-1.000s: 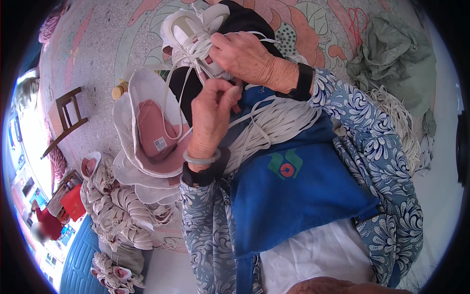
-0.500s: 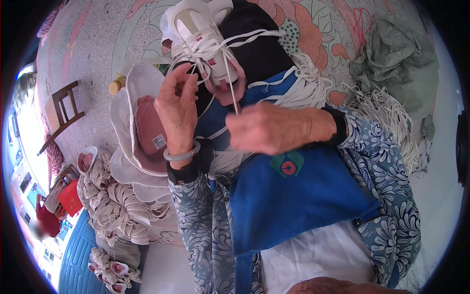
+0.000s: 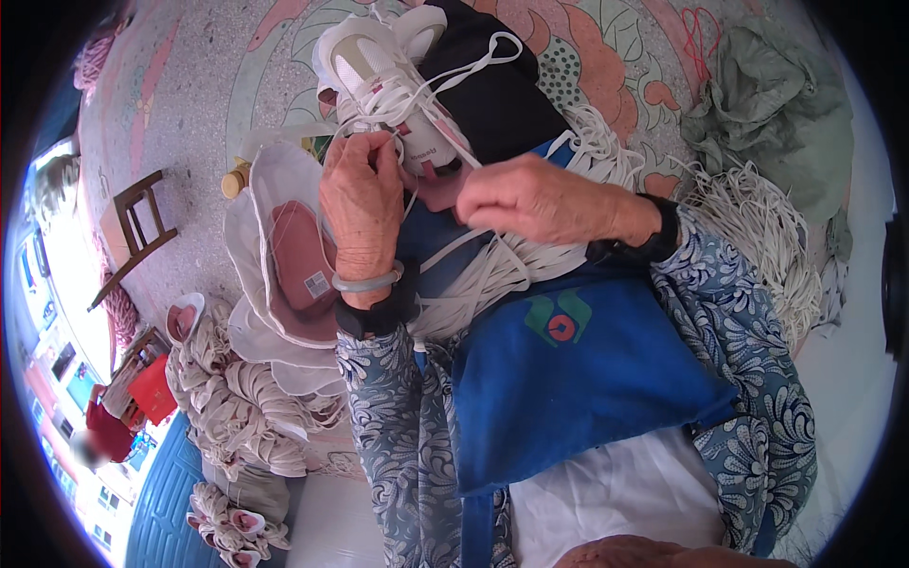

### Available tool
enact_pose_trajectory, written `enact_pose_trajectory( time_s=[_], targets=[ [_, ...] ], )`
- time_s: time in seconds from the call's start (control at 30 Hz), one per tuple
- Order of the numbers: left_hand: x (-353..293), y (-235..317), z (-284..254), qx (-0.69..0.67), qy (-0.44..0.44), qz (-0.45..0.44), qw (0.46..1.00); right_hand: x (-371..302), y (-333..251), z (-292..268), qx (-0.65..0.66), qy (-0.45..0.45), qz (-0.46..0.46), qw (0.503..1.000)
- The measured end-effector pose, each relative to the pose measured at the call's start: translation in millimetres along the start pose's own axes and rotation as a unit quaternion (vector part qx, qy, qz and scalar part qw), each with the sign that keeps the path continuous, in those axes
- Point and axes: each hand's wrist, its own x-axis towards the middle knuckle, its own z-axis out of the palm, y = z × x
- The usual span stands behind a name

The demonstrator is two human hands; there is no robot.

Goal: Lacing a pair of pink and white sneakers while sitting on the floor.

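Note:
A white sneaker upper point(image 3: 358, 59) with a pink lining lies in front of me, toe pointing away, its tongue toward me. A white shoelace point(image 3: 464, 71) runs through its eyelets, with a loose loop reaching right over black cloth. My left hand point(image 3: 365, 194) is closed in a pinch on lace at the left eyelet edge; the fingertips partly hide it. Beside the tongue on the right, my right hand point(image 3: 544, 201) is closed around a taut stretch of lace that runs down from the eyelets. Loose white laces point(image 3: 502, 275) lie across my lap below both hands.
Stacked white uppers point(image 3: 256, 204) with pink insides stand left of my left wrist. Bundled uppers point(image 3: 251, 388) lie lower left, near a blue woven seat point(image 3: 166, 506). A wooden stool point(image 3: 140, 222) stands at the left. More laces point(image 3: 757, 237) and green-grey cloth point(image 3: 767, 114) lie right.
My right hand has moved up and slightly right, closer to the sneaker's tongue. My left hand has shifted a little right, still pinching. The loose lace at the upper right has curled into a loop.

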Motion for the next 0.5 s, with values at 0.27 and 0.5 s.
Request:
enact_pose_trajectory(
  time_s=[0.27, 0.5],
  targets=[
    [12, 8, -5, 0.132, -0.057, -0.028, 0.989, 5, 11, -18, 0.009, 0.108, 0.082, 0.991],
    [16, 7, 0, 0.233, -0.115, -0.019, 0.965, 22, 25, -5, -0.149, 0.113, -0.041, 0.982]
  ],
)
